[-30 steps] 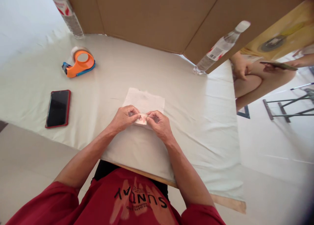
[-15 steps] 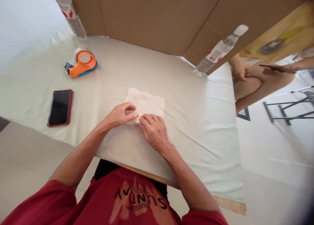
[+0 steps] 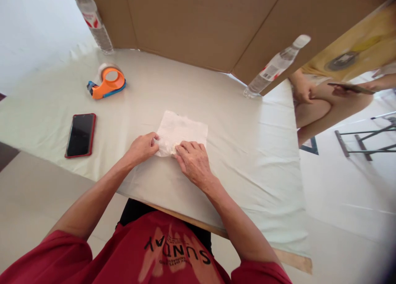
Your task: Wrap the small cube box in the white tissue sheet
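Note:
A white square of tissue paper (image 3: 182, 129) lies flat on the cloth-covered table, its near edge crumpled. At the paper's near left corner, my left hand (image 3: 142, 147) is closed in a pinch on the edge. My right hand (image 3: 194, 160) rests over the near edge with its fingers pressed together and bent down. Beside its fingertips shows a small cream-coloured lump (image 3: 175, 147); my fingers partly cover it, and I cannot tell its kind.
An orange and blue tape dispenser (image 3: 109, 84) and a red-cased phone (image 3: 81, 135) lie to the left. Water bottles (image 3: 275, 69) stand left and right by an upright cardboard panel (image 3: 198, 24). Beyond the right edge, a seated person (image 3: 321, 98) holds a phone-like object.
My left hand has moved left, away from my right hand, to the paper's left corner, and its fingers have closed. My right hand stays nearly where it was.

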`<state>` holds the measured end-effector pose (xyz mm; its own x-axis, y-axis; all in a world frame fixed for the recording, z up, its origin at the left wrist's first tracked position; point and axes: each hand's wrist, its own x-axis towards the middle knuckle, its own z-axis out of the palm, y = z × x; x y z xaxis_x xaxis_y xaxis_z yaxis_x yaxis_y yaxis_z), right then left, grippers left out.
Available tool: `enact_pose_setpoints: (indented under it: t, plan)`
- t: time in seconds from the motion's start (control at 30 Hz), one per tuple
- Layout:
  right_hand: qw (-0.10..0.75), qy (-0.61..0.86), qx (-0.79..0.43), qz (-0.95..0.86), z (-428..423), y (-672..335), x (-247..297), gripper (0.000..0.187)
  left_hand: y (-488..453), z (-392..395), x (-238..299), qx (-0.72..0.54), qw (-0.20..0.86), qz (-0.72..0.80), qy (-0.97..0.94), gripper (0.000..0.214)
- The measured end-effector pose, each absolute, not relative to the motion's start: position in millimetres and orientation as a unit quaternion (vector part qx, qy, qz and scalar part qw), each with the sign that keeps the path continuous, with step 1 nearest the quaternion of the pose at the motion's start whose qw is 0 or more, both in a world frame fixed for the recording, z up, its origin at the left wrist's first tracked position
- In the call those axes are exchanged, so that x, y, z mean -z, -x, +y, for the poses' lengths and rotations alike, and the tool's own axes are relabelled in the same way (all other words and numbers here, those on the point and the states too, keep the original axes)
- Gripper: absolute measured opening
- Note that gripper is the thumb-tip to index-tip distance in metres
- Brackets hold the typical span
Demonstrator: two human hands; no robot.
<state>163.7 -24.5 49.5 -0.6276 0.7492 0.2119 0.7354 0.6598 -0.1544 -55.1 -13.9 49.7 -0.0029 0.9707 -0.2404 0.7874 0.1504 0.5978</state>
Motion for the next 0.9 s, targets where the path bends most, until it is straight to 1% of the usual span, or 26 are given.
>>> enact_pose_setpoints:
  t: [0.1, 0.2, 0.27, 0.33, 0.4, 0.5, 0.57, 0.63, 0.67, 0.73, 0.8, 0.9]
  plan:
    - [0.14, 0.418, -0.018, -0.897, -20.9, -159.6, -48.2, 0.015, 59.0, -17.5, -51.0, -0.141, 0.28, 0.707, -0.633, 0.034]
    - [0.146, 0.425, -0.012, -0.893, -18.9, -156.4, -47.5, 0.013, 65.5, -21.3, -48.9, -0.171, 0.274, 0.73, -0.602, 0.055]
    - [0.147, 0.43, -0.012, -0.891, -18.5, -155.1, -47.6, 0.012, 69.2, -22.6, -47.1, -0.185, 0.319, 0.736, -0.568, 0.064]
    - [0.145, 0.434, -0.016, -0.889, -18.4, -154.4, -48.1, 0.015, 70.7, -21.7, -46.1, -0.192, 0.377, 0.733, -0.534, 0.067]
    - [0.141, 0.437, -0.018, -0.888, -18.3, -154.0, -48.5, 0.021, 69.1, -18.2, -45.9, -0.189, 0.414, 0.732, -0.507, 0.067]
    - [0.134, 0.436, -0.018, -0.89, -17.8, -153.8, -48.6, 0.022, 62.1, -9.9, -45.9, -0.187, 0.44, 0.734, -0.483, 0.06]
    - [0.125, 0.433, -0.016, -0.893, -17.2, -153.8, -48.2, 0.016, 56.2, -4.7, -45.0, -0.206, 0.458, 0.726, -0.471, 0.048]
    - [0.112, 0.427, -0.008, -0.897, -16.5, -153.9, -48.0, 0.012, 50.8, -1.4, -43.8, -0.218, 0.474, 0.715, -0.466, 0.031]
    - [0.106, 0.425, -0.002, -0.899, -16.2, -153.9, -48.0, 0.013, 48.4, -0.5, -43.5, -0.216, 0.479, 0.711, -0.468, 0.024]
    - [0.094, 0.417, 0.006, -0.904, -15.8, -154.2, -48.5, 0.018, 44.4, 0.1, -43.9, -0.199, 0.476, 0.707, -0.484, 0.02]
    - [0.086, 0.408, 0.011, -0.909, -16.0, -154.7, -49.8, 0.021, 41.3, -0.1, -45.8, -0.184, 0.427, 0.708, -0.531, 0.022]
    - [0.078, 0.396, 0.013, -0.915, -17.3, -155.8, -52.6, 0.022, 38.1, -0.2, -48.7, -0.179, 0.307, 0.703, -0.616, 0.026]
